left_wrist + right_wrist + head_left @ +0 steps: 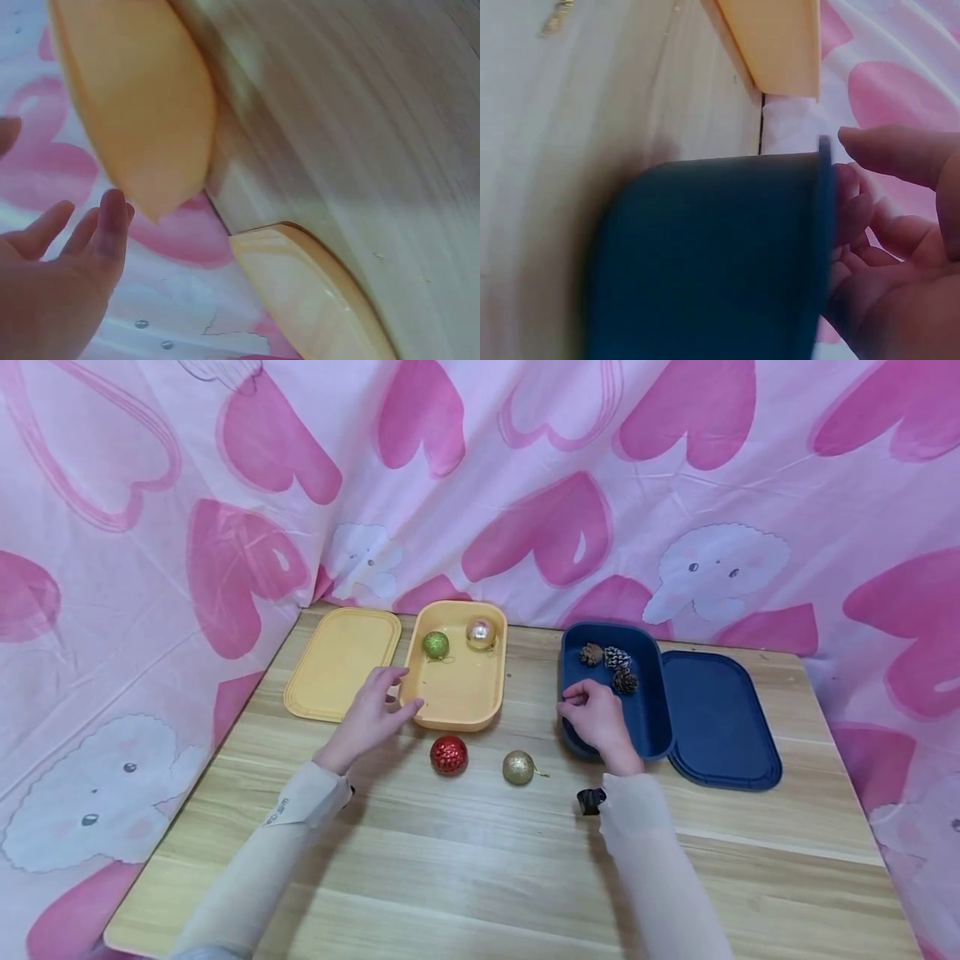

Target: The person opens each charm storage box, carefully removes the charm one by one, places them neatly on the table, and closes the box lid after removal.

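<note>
My left hand is at the left wall of the yellow box, fingers spread and nothing between them. That box holds a green glitter bauble and a shiny pale bauble. Over the near left part of the navy box is my right hand, fingers loosely bent; the right wrist view shows the thumb apart from them and no object held. Three pine cones lie inside the navy box. A red bauble and a gold glitter bauble rest on the table between the hands.
A yellow lid lies flat left of the yellow box. The navy lid lies right of the navy box. Behind the wooden table hangs a pink heart-patterned cloth.
</note>
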Demonstrator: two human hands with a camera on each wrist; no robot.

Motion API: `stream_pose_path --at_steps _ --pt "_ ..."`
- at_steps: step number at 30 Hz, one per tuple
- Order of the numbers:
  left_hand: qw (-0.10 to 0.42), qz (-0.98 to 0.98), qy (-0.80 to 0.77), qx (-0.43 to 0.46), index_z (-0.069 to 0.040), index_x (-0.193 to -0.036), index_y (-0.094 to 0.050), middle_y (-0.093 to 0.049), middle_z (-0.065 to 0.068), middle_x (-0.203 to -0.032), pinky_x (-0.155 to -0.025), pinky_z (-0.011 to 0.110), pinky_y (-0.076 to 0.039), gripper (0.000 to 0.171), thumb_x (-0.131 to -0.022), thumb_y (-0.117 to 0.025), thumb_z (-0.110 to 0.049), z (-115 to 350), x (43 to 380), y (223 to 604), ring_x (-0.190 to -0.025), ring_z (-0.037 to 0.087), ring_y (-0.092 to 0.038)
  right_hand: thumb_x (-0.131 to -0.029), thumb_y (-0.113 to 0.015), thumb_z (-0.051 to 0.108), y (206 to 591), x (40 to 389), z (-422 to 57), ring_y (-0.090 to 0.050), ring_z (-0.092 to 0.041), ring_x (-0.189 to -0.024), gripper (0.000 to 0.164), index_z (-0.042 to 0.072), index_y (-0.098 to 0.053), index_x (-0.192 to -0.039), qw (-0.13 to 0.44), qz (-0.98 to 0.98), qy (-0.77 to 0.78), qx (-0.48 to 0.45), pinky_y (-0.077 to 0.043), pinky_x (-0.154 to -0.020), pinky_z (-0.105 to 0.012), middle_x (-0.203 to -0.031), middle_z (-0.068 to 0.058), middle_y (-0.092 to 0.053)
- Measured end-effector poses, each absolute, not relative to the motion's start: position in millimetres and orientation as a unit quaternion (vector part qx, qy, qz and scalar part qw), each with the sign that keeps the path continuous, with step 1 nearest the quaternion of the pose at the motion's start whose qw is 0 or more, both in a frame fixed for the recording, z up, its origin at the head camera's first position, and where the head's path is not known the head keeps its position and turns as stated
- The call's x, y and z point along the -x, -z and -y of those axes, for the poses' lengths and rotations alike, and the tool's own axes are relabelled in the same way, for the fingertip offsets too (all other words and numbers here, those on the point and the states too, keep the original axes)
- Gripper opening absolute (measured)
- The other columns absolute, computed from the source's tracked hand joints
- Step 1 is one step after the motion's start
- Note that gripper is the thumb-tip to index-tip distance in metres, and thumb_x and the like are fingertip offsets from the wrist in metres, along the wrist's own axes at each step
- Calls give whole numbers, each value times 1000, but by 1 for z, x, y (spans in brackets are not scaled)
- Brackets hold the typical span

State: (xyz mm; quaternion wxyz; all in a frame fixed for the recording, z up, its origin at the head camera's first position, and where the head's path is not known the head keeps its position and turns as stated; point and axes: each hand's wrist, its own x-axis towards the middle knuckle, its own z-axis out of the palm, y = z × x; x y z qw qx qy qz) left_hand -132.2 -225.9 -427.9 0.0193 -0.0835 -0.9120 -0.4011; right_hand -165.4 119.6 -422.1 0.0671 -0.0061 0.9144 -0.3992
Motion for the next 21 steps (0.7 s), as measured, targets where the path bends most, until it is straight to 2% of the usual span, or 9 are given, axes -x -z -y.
stream_pose_path --at_steps 4,8,15,21 --pt "-24 920 381 89 4 -145 -32 -31 22 -148 -107 48 -43 78 -89 -68 -36 228 139 436 -128 38 -46 -88 -66 16 415 173 -114 -63 -27 -87 19 2 -66 -102 59 -919 389 37 -51 -79 -39 -96 -15 -68" --pt "-38 934 339 101 5 -149 -24 -21 22 -156 -117 48 -30 88 -90 -65 -45 226 145 444 -140 37 -32 -90 -64 20 407 183 -105 -63 -27 -89 21 4 -65 -102 62 -923 372 69 -52 -83 -42 -98 -14 -69" --pt "-54 951 289 94 3 -152 -15 -10 21 -160 -116 52 -28 95 -90 -58 -56 223 151 451 -143 42 -26 -92 -60 20 397 204 -86 -61 -28 -99 29 0 -61 -112 88 -923 343 150 -52 -89 -43 -109 -15 -65" --pt "-72 955 276 79 -1 -153 -11 -5 17 -162 -117 54 -26 99 -88 -56 -61 224 152 451 -145 41 -22 -93 -58 22 396 220 -70 -51 -32 -119 39 -1 -56 -124 95 -936 267 208 -43 -104 -47 -126 -19 -56"
